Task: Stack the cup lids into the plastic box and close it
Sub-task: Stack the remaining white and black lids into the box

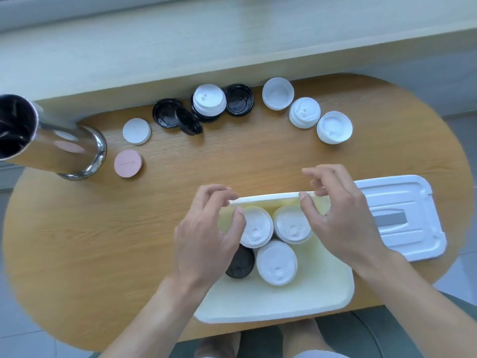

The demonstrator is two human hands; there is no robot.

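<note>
Head view: both hands, left (206, 228) and right (338, 215), pinch plastic box (271, 303) far rim. Lids (277, 262) inside look light, thin; grip by edges.

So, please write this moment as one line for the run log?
stage: filling | plastic box: open, white and black lids inside | both hands: over box | box lid: on table, right | loose lids: remaining

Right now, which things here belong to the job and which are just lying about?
Job: plastic box, box cover, lids inside, loose white lids, black lids, both hands.
Lying about: steel cylinder, pink disc, flat white disc.
</note>
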